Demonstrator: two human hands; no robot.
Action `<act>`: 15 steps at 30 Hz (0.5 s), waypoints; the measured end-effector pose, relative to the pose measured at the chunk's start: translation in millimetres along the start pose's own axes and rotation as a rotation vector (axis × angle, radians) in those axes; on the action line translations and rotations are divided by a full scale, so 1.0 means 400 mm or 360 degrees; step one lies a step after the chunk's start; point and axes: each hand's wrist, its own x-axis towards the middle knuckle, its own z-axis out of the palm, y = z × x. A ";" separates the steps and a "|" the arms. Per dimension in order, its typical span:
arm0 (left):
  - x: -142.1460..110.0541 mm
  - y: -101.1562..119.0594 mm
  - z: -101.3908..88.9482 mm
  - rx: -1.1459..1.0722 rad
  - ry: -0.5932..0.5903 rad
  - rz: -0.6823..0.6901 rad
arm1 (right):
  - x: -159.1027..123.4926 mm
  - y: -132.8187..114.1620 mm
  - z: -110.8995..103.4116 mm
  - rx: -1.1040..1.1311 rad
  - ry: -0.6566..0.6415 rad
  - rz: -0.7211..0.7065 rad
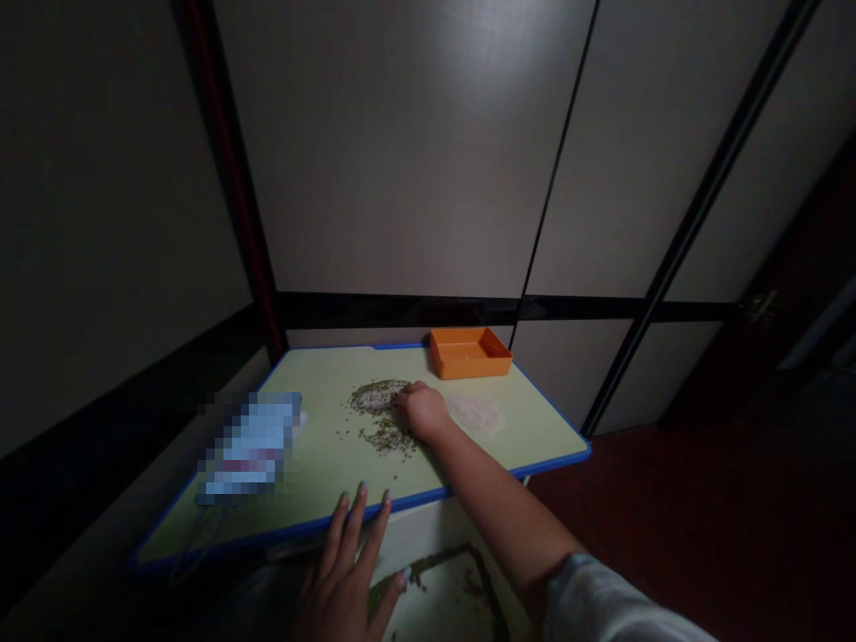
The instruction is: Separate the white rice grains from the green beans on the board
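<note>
1. The orange box sits at the far right corner of the surface, open side up; a small pale speck shows on its floor. Its long side runs left to right, along the far edge.
2. The dark seeds lie loose on the middle of the surface in two joined patches, pale grains mixed into the far one. That far patch stretches mostly sideways (the seeds themselves are too small for any direction to be told).
3. The pale heap lies just right of the right hand, its long axis slanting from far left to near right.
4. The right hand reaches into the seeds, fingers curled downward; whether they pinch anything I cannot tell.
5. The left hand is spread wide, holding nothing visible, fingertips over the near edge.
6. Below that edge is a pale, dark-rimmed panel with dark crumbs on it (perhaps a tray; I cannot tell).
</note>
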 end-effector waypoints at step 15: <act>0.001 -0.007 0.011 0.0059 0.0072 0.0097 | -0.028 0.030 0.003 0.0143 0.0129 -0.0148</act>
